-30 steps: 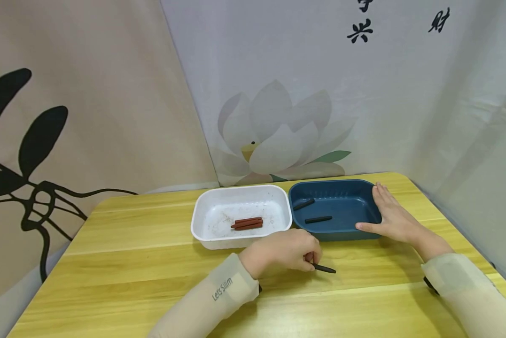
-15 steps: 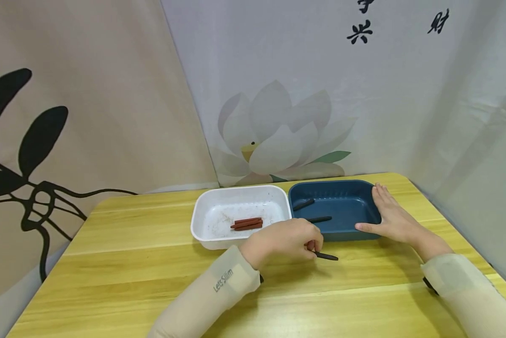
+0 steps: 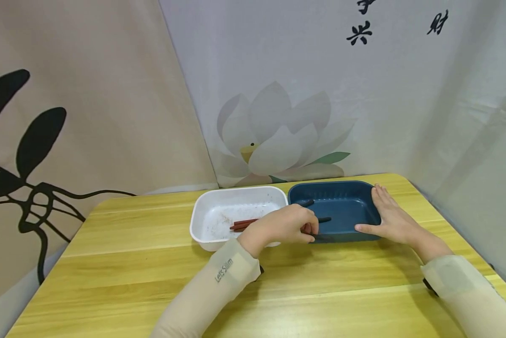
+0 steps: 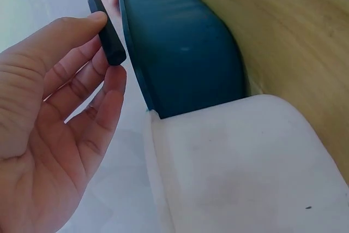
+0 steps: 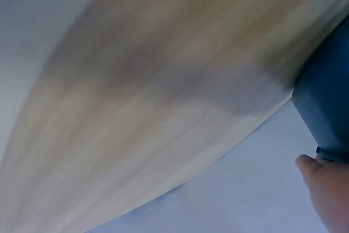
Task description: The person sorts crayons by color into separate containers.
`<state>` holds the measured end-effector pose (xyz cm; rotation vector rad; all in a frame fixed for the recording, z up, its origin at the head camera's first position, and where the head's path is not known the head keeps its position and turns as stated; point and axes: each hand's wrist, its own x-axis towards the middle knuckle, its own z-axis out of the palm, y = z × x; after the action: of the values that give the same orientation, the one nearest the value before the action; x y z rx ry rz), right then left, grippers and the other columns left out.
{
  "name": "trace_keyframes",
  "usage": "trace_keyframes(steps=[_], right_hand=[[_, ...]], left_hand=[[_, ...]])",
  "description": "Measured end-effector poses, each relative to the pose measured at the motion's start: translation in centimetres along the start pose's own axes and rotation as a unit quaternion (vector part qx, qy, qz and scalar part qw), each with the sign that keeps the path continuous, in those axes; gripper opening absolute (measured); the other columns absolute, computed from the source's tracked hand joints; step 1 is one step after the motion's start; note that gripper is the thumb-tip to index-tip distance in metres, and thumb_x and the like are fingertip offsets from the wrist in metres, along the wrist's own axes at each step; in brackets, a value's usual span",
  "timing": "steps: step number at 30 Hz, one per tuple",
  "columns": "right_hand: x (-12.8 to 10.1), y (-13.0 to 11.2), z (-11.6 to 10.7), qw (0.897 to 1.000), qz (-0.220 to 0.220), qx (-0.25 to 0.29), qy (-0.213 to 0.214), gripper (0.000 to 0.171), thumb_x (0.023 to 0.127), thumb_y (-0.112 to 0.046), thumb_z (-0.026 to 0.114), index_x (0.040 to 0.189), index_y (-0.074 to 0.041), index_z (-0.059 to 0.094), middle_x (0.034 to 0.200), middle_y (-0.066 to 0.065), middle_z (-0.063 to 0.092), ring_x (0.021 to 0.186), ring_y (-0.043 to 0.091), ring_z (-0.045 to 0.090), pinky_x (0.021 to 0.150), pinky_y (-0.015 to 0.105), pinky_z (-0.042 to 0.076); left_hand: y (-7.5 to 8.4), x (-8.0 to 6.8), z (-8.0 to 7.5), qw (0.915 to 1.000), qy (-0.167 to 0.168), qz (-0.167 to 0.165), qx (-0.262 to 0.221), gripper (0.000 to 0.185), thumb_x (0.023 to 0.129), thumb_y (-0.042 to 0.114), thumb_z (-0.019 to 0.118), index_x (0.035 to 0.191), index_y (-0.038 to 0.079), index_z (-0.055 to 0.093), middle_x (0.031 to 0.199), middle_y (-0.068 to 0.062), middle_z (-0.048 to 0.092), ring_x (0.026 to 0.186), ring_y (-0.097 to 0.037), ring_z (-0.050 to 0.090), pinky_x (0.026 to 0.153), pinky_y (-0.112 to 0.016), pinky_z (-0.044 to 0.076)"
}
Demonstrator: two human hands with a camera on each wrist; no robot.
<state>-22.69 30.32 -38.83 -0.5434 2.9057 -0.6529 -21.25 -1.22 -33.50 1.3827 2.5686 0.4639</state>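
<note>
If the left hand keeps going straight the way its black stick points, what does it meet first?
Most likely the blue tray: the left hand pinches the black stick right at the tray's near rim, tip aimed over it. Beyond that lie the two black sticks inside, though depth is hard to judge.

Bright, even light, soft shadows; right wrist view blurred, perhaps from motion.

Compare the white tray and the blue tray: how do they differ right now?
The white tray holds reddish-brown sticks; the blue tray holds black sticks. The white tray's floor is smudged with reddish marks, the blue tray's looks clean. The right hand rests on the blue tray's rim; no hand touches the white tray. Both are shallow, rounded rectangles, side by side.
</note>
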Motion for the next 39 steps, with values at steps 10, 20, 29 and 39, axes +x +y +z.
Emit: trace_keyframes(steps=[10, 20, 29, 39], right_hand=[[0.1, 0.0, -0.1, 1.0, 0.002, 0.0, -0.003, 0.121, 0.086, -0.057, 0.068, 0.155, 0.007, -0.008, 0.163, 0.024, -0.017, 0.151, 0.047, -0.012, 0.119, 0.068, 0.002], [0.1, 0.1, 0.1, 1.0, 0.002, -0.001, -0.004, 0.121, 0.086, -0.057, 0.068, 0.154, 0.007, -0.009, 0.163, 0.025, -0.018, 0.151, 0.046, -0.013, 0.119, 0.068, 0.002], [0.1, 0.1, -0.1, 1.0, 0.001, 0.005, -0.005, 0.12, 0.087, -0.056, 0.068, 0.155, 0.007, -0.009, 0.163, 0.025, -0.017, 0.151, 0.046, -0.013, 0.119, 0.068, 0.002], [0.0, 0.1, -0.1, 1.0, 0.0, 0.006, -0.004, 0.12, 0.087, -0.056, 0.068, 0.155, 0.007, -0.008, 0.163, 0.024, -0.018, 0.151, 0.046, -0.013, 0.119, 0.067, 0.002]], left_hand=[[-1.2, 1.2, -0.4, 0.9985, 0.046, -0.025, -0.012, 0.01, 0.093, 0.02, 0.07, 0.1, 0.013, 0.074, 0.092, 0.003, 0.068, 0.079, -0.006, 0.058, 0.072, -0.015, 0.047], [-2.6, 2.7, 0.1, 0.9959, 0.067, -0.056, -0.025, 0.011, 0.094, 0.021, 0.07, 0.099, 0.013, 0.075, 0.093, 0.001, 0.072, 0.08, -0.007, 0.061, 0.071, -0.014, 0.049], [-4.5, 4.6, 0.3, 0.994, 0.041, -0.093, -0.04, 0.01, 0.093, 0.02, 0.071, 0.098, 0.012, 0.074, 0.093, 0.0, 0.072, 0.081, -0.01, 0.062, 0.075, -0.018, 0.052], [-5.0, 5.9, 0.9, 0.9926, 0.023, -0.117, -0.022, 0.01, 0.093, 0.023, 0.071, 0.097, 0.014, 0.075, 0.094, 0.002, 0.072, 0.083, -0.009, 0.063, 0.076, -0.019, 0.053]])
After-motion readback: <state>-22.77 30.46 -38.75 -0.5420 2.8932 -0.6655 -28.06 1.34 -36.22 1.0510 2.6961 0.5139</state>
